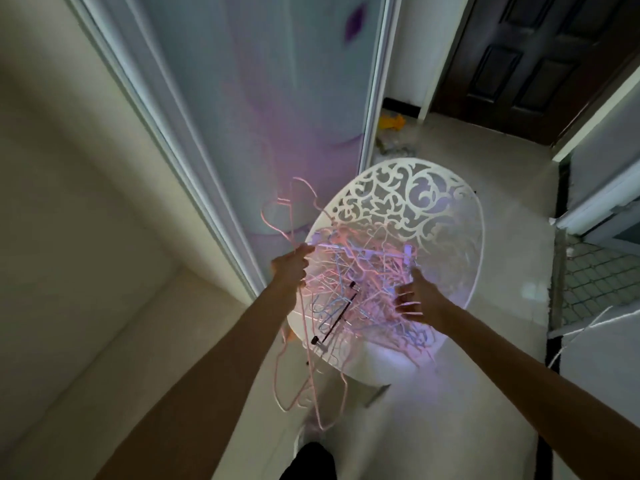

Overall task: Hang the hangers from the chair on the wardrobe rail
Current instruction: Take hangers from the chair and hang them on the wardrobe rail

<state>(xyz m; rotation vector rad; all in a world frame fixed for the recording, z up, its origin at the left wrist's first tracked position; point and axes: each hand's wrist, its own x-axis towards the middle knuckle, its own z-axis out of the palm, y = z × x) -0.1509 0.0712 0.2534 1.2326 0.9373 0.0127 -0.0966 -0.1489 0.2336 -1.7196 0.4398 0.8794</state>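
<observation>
Head view: left hand [290, 266] grips thin pink wire hangers [304, 344]; right hand [417, 301] spread wide over the lacy white chair [446, 216].

Thin plastic-coated hangers [363, 271] fill a glossy, white, lace-cut chair [415, 199].

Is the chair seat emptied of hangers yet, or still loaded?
Still loaded: a tangled pile of hangers covers the chair seat. The left hand grips a few pink hangers; the right hand is open over the pile.

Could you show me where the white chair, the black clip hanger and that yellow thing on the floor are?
White chair [408, 188], head view: lacy backrest.
Black clip hanger [337, 315], head view: its bar.
Yellow thing [391, 122], head view: its middle.
</observation>
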